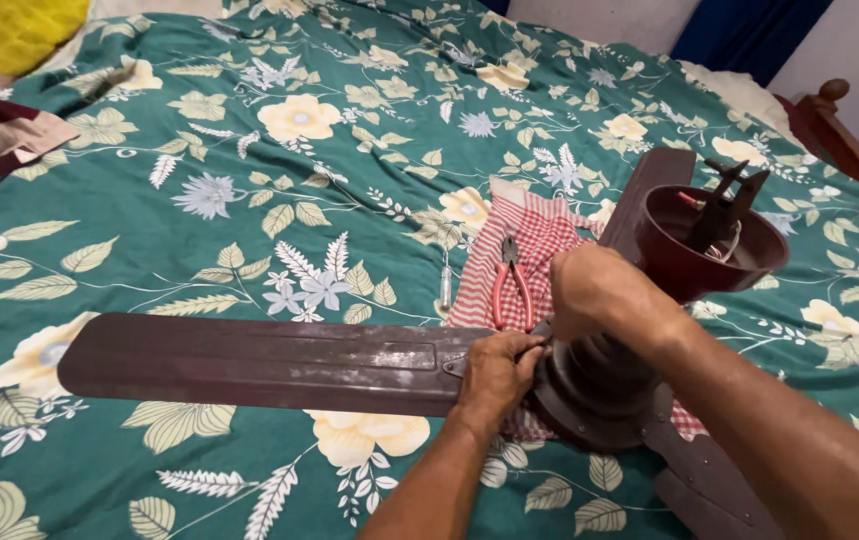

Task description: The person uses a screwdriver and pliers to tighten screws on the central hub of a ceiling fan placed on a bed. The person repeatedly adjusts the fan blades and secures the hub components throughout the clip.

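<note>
Fan (590, 385), a dark brown ceiling unit, lies on a bed under a green floral sheet (250, 180), its motor resting on a red checked cloth (540, 240). One long blade (250, 362) stretches left. Left hand (495, 375) grips the blade's root at the motor, fingers curled shut on it. Right hand (600, 290) clamps the motor top. Red-handled pliers (512, 285) and a small screwdriver (446, 282) lie just beyond, beside the fan's cup-shaped canopy (715, 245).
</note>
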